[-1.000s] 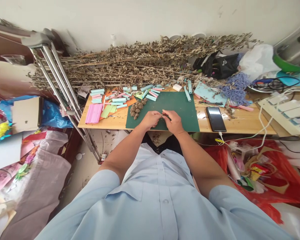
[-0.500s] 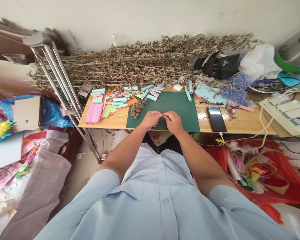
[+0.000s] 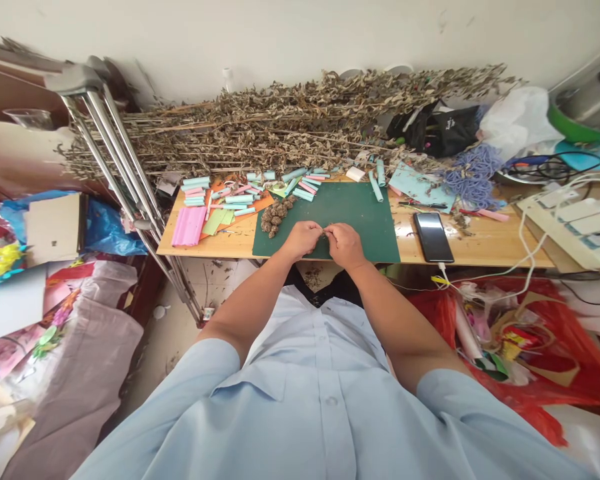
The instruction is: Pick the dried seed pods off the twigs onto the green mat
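Note:
My left hand [image 3: 304, 240] and my right hand [image 3: 345, 243] meet above the near edge of a dark green mat [image 3: 350, 203]. Both are closed, with thumbs and fingertips pinched together and almost touching. Between them is a small dark bit, mostly covered by the fingers; its kind is not clear. A heap of brown, crumbly-looking balls [image 3: 275, 217] lies on the mat just left of my left hand. Behind it are several rolled pale blue and pink papers [image 3: 240, 199].
Long bundles of dried leafy stalks [image 3: 260, 127] line the wall at the back. A phone [image 3: 433, 237] on a cable lies right of the mat. Metal crutches [image 3: 125, 153] lean at the left end of the table [image 3: 220, 250]. Blue cord [image 3: 473, 177] and a power strip [image 3: 575, 223] are farther right.
My right hand has shifted very slightly to the left, its fingertips still against the left hand's. The things on the table lie as before.

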A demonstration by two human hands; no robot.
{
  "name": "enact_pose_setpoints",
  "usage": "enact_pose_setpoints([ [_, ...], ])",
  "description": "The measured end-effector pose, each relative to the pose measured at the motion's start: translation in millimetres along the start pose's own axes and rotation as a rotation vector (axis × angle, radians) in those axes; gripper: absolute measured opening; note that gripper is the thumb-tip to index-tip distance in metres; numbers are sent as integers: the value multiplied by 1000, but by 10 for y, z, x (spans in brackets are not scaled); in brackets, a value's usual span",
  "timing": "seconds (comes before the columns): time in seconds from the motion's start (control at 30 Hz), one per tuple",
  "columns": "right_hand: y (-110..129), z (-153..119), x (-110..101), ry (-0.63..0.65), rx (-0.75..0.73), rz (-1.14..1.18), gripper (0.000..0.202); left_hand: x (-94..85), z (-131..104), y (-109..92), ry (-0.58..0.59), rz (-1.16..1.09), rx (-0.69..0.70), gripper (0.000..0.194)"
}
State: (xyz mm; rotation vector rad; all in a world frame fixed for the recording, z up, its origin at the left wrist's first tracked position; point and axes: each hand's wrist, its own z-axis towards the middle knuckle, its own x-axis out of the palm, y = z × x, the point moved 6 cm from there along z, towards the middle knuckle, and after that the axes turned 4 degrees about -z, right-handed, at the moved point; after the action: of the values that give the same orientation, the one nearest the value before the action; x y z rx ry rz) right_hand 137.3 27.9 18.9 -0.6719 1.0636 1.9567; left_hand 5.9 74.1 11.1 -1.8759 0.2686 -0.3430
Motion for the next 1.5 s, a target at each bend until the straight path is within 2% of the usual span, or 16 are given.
enact_pose_setpoints([
  [0.13, 6, -18, 32, 4, -14, -81, 24, 3, 3, 4, -28, 110, 38, 13],
  [0.23, -28, -15, 13, -47, 13, -69, 24, 21, 6, 10, -18, 160, 57, 12],
  [0.37, -86, 0, -43, -123, 72, 19, 24, 29, 13, 30, -6, 131, 9, 10],
  [0.47, -77, 6, -72, -149, 63, 64, 24, 34, 19, 27, -2, 94, -16, 9],
  [0.83, 14, -8, -15, -42, -16, -54, 30, 35, 80, 65, -81, 118, -18, 10],
  [1.0, 3, -16, -3, -43, -24, -58, 32, 67, 23, 24, -36, 23, -48, 13],
  [1.3, -69, 7, -25, -82, 19, 119, 26, 36, 34, 38, -52, 91, 7, 11],
  [1.5, -32, 20, -51, -72, 12, 114, 25, 26, 51, 69, -33, 112, 5, 8],
])
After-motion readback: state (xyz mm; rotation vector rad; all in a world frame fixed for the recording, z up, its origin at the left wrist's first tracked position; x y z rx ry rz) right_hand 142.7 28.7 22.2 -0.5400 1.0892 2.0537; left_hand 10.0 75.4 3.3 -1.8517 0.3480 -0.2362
